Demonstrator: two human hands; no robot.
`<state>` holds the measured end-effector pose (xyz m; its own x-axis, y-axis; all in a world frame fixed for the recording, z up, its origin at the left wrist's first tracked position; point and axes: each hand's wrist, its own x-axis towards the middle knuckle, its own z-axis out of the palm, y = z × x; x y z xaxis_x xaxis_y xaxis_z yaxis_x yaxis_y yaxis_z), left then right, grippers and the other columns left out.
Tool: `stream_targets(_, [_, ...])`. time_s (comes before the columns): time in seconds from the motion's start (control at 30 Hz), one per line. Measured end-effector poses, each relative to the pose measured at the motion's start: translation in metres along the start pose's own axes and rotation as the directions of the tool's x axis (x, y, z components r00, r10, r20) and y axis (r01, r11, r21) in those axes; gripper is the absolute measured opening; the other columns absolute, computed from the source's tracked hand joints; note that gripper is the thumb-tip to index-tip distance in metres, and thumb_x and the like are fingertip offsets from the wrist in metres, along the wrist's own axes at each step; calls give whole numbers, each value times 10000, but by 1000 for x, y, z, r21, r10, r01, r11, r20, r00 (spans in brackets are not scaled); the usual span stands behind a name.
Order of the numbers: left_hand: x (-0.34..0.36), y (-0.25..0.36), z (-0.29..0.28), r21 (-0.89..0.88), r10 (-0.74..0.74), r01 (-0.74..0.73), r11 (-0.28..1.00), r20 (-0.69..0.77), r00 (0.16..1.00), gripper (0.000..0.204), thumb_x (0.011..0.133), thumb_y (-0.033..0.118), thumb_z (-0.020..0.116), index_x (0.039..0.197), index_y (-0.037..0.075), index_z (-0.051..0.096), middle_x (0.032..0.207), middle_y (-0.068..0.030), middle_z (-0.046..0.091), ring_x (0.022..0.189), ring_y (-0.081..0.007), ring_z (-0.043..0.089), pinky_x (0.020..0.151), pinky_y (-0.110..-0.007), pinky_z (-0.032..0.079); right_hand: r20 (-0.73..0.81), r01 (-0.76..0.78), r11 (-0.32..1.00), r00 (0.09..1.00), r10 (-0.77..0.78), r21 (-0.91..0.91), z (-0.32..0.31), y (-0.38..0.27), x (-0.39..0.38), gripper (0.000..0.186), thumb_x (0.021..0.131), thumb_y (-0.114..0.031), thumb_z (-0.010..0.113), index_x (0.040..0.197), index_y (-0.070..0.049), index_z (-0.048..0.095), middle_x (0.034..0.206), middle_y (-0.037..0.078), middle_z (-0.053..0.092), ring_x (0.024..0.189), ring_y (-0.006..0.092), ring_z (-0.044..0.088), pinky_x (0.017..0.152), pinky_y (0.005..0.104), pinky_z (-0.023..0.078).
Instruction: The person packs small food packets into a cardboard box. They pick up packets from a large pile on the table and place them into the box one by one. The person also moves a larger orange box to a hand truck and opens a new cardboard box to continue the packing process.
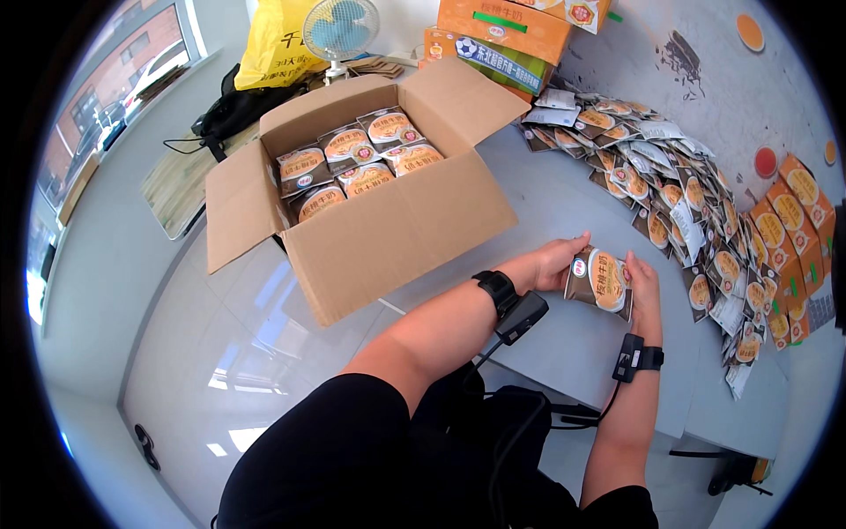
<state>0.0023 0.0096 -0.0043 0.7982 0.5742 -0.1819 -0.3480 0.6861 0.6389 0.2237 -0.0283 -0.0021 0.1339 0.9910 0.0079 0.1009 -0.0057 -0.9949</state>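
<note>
Between my two hands is a brown sachet (600,280) with a round cream-and-orange picture on its front. It faces up, above the grey table. My left hand (559,263) grips its left edge, with the thumb along the top corner. My right hand (646,286) closes on its right edge. Whether more sachets lie stacked beneath it, I cannot tell. To the left stands an open cardboard box (397,234), its flaps folded outward. Inside it, matching sachets (363,181) are packed in two rows.
Right of my hands, a long heap of loose sachets (679,189) curves along the wall. Orange cartons (789,234) stand beyond it, and more orange boxes (480,44) are piled at the back. A small fan (341,31) and yellow bag (275,44) sit behind the cardboard box.
</note>
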Motion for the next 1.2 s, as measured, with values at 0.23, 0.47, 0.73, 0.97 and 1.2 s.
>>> stream_targets(0.23, [0, 2, -5, -236, 220, -168, 957, 216, 951, 416, 946, 357, 404, 1212, 38, 427, 1183, -133, 531, 1075, -258, 544, 957, -375, 434, -305, 110, 948, 952, -14, 299, 5, 9, 4, 252, 895, -288, 564, 825, -47, 591, 746, 6, 602, 614, 71, 557, 553, 202, 445])
stream_targets(0.47, [0, 3, -17, -177, 375, -366, 914, 21, 927, 355, 933, 270, 456, 1215, 67, 385, 1216, -128, 494, 1100, -263, 528, 946, -415, 444, 100, -5, 999, 995, 1, 49, 37, -15, -15, 199, 861, -235, 606, 843, -38, 581, 744, 16, 608, 605, 71, 552, 579, 197, 445])
stream_targets(0.73, [-7, 2, -2, -28, 378, -380, 924, -60, 924, 382, 895, 151, 529, 1221, 62, 351, 1167, -148, 522, 1044, -274, 566, 859, -424, 510, 277, 69, 997, 958, -72, 22, 31, -27, -23, 195, 852, -145, 599, 958, 5, 534, 755, 43, 607, 625, 75, 542, 580, 191, 433])
stream_targets(0.97, [-41, 21, 41, 26, 420, -421, 907, -141, 896, 353, 901, 151, 507, 1208, 7, 408, 1127, -151, 565, 990, -276, 600, 855, -417, 511, 211, 94, 939, 962, -171, 332, 18, -21, -17, 437, 931, -378, 439, 1067, 29, 521, 721, 49, 574, 647, 108, 544, 630, 227, 442])
stream_targets(1.2, [-143, 108, 75, 179, 579, -551, 815, -298, 759, 324, 914, 183, 473, 1177, -4, 448, 1121, -160, 573, 991, -265, 603, 850, -409, 516, 33, 52, 854, 996, -81, 517, 4, -12, -11, 490, 902, -440, 484, 1077, 16, 515, 750, 55, 566, 644, 116, 530, 646, 239, 454])
